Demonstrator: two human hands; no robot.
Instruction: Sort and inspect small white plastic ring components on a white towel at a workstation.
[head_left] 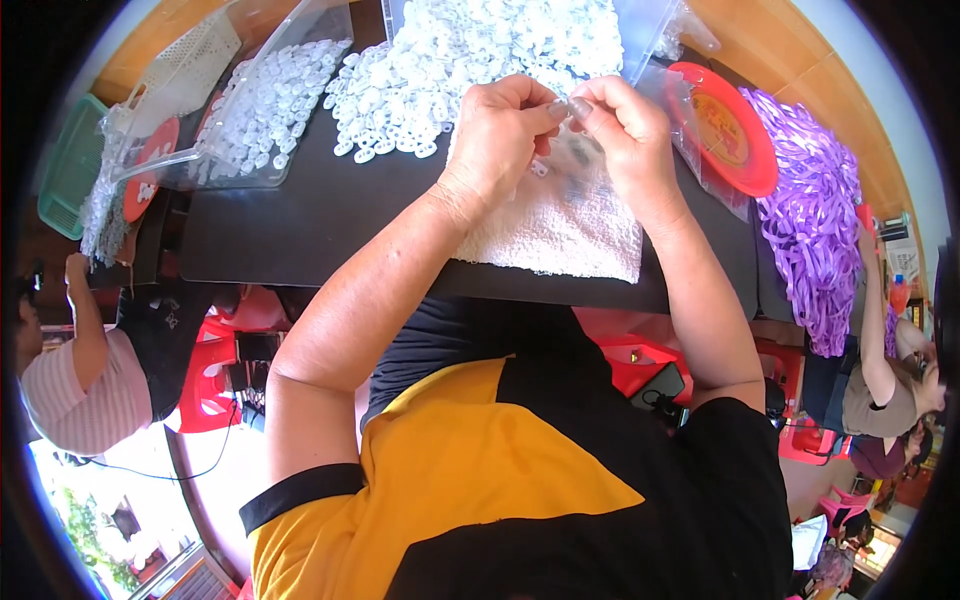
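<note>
White plastic piece (562,103), tiny, is pinched shut between left hand (500,130) and right hand (625,130) above a white towel (560,225); it could probably slip and vanish into the heap of matching pieces (480,60).

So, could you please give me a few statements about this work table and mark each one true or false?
1. The left hand and the right hand meet at the fingertips over a white towel. True; they pinch a small piece between them, too small to tell what it is.
2. The heap of small white plastic pieces lies on the near side of the hands. False; it lies beyond them, further up the black table.
3. A bundle of purple ribbons lies to the right. True.
4. The round lid beside the ribbons is green. False; it is red.
5. The towel hangs off the table edge. False; it lies flat on the table.
</note>
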